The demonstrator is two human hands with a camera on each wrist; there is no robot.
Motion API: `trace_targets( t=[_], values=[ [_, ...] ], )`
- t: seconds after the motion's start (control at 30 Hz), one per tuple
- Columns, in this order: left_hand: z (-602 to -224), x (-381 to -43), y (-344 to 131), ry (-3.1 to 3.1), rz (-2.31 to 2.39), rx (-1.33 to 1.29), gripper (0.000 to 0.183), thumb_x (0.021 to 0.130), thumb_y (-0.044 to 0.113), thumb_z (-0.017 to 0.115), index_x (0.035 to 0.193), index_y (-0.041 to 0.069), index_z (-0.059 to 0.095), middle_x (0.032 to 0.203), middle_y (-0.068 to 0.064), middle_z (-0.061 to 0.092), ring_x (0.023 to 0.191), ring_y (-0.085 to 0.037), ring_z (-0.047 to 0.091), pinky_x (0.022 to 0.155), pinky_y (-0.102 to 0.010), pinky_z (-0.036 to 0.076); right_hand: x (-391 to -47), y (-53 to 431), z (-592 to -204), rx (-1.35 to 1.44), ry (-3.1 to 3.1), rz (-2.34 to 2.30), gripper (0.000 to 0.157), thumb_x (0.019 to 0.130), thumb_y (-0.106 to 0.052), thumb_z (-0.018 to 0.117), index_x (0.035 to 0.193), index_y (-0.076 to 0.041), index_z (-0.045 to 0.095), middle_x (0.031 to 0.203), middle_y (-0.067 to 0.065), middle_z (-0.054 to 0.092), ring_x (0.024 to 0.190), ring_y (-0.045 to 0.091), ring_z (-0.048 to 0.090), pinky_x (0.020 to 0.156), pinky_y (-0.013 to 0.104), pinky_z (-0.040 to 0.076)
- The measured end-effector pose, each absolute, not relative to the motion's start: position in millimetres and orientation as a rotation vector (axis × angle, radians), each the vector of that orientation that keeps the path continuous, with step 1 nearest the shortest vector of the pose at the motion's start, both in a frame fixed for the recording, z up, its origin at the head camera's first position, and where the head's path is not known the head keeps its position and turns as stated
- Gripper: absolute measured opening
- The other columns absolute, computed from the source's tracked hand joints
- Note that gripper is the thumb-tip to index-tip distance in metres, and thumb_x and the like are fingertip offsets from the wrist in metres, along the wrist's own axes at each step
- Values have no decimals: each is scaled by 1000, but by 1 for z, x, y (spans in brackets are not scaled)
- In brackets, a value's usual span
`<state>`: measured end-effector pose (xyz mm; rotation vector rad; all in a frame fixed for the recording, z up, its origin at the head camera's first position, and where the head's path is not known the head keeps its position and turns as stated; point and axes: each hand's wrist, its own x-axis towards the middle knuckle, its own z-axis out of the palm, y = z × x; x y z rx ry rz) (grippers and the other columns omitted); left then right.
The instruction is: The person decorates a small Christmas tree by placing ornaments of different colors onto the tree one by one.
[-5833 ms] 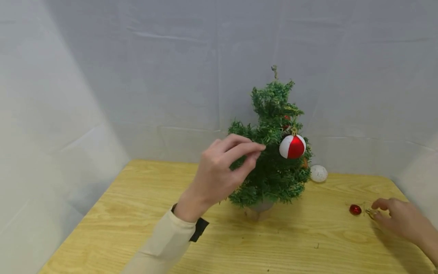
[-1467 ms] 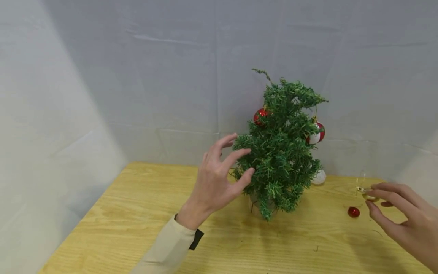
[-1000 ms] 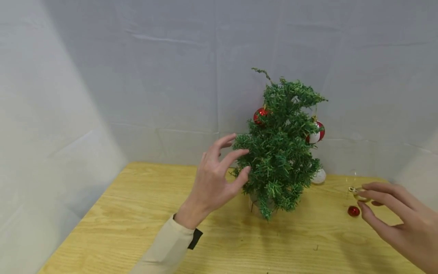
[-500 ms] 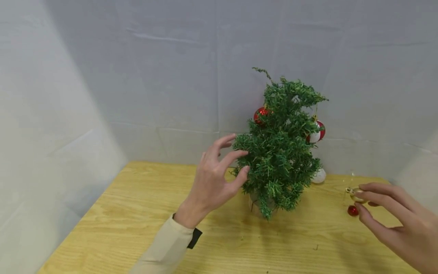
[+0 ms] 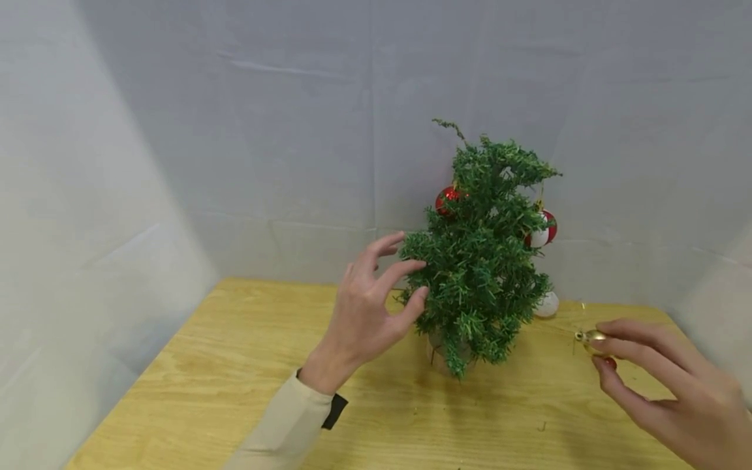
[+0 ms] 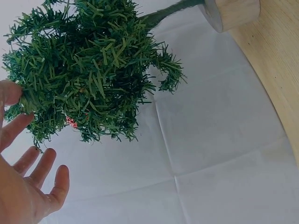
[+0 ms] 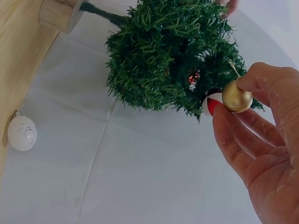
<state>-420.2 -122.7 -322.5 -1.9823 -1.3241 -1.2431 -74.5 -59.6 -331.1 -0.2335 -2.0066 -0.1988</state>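
A small artificial Christmas tree (image 5: 478,261) stands on a round wooden base (image 6: 233,13). My left hand (image 5: 373,300) is at its left side, fingers spread and loosely bent, tips right at the branches. With thumb and fingertips my right hand (image 5: 675,385) pinches a gold bauble (image 7: 237,97), its hanging loop trailing from the cap. The hand is to the right of the tree, over the table. Behind its thumb a small red bauble (image 5: 611,363) is mostly hidden. On the tree hang a shiny red bauble (image 5: 448,200) at upper left and a red-and-white ball (image 5: 542,228) at right.
A white speckled bauble (image 7: 22,133) lies near the back edge of the wooden table (image 5: 247,365), behind the tree's right side. A pale cloth (image 5: 282,130) hangs behind and beside the table. Small loose bits dot the tabletop.
Since the oldest frame the tree has turned, and the right hand has lifted the gold bauble off the table. Lately that hand moves left toward the tree; the left hand stays nearly still.
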Motion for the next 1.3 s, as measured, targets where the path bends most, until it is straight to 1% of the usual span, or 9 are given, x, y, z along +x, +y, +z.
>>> trace_targets(
  t=[0.13,0.27,0.4,0.5,0.6,0.7,0.8,1.07,1.3],
  values=[
    [-322,-420,-123,-1327,-1248,-1983,29,91,26,73,116,12,74,147,-15,53,126,-28,59,97,-52,51,-79,-64,-328,-225,-2007,-202,53,105,-41,52,84,1,75,90,18,69,104,-14,55,83,0,45],
    [-321,-419,-124,-1322,-1254,-1981,29,91,26,72,117,12,74,147,-16,54,125,-28,60,97,-51,51,-80,-66,-328,-225,-2037,-205,54,106,-42,50,86,0,76,91,16,69,94,-13,53,72,2,45],
    [-320,-419,-123,-1302,-1270,-1982,29,92,25,72,117,12,73,146,-16,54,126,-29,60,99,-51,51,-84,-68,-328,-204,-2039,-185,52,105,-42,51,87,0,76,93,16,69,89,-10,53,65,4,44],
    [-318,-418,-121,-1281,-1286,-1995,30,92,25,71,119,12,72,147,-16,54,126,-30,59,103,-53,50,-88,-69,-328,-204,-2044,-181,51,105,-42,51,89,-2,77,94,14,70,94,-10,55,66,4,45],
    [-316,-417,-121,-1263,-1296,-2005,30,92,25,71,119,11,72,147,-16,53,128,-31,58,103,-53,49,-91,-71,-329,-194,-2046,-190,49,105,-42,52,90,-4,78,94,13,70,98,-10,57,70,3,47],
    [-315,-416,-122,-1217,-1305,-1998,28,93,24,71,118,12,74,144,-16,55,129,-31,58,100,-51,49,-94,-72,-330,-174,-2044,-194,48,105,-41,52,91,-4,78,94,13,71,102,-9,59,77,2,49],
    [-315,-415,-124,-1129,-1314,-1991,24,94,24,69,115,12,75,138,-16,61,126,-30,60,95,-49,50,-97,-72,-330,-144,-2043,-177,46,105,-40,53,92,-3,78,94,14,71,104,-9,60,80,3,49],
    [-315,-409,-130,-973,-1276,-2053,24,98,27,64,113,12,75,126,-11,68,116,-25,63,84,-39,49,-106,-75,-327,-73,-2051,-141,42,105,-36,55,94,-2,78,96,15,71,105,-7,61,77,3,51],
    [-321,-403,-137,-954,-1272,-2122,24,99,26,64,115,13,75,123,-9,70,110,-22,67,83,-36,51,-115,-77,-325,-8,-2056,-111,39,105,-31,56,98,0,78,98,17,71,101,-3,64,71,5,51]
  ],
)
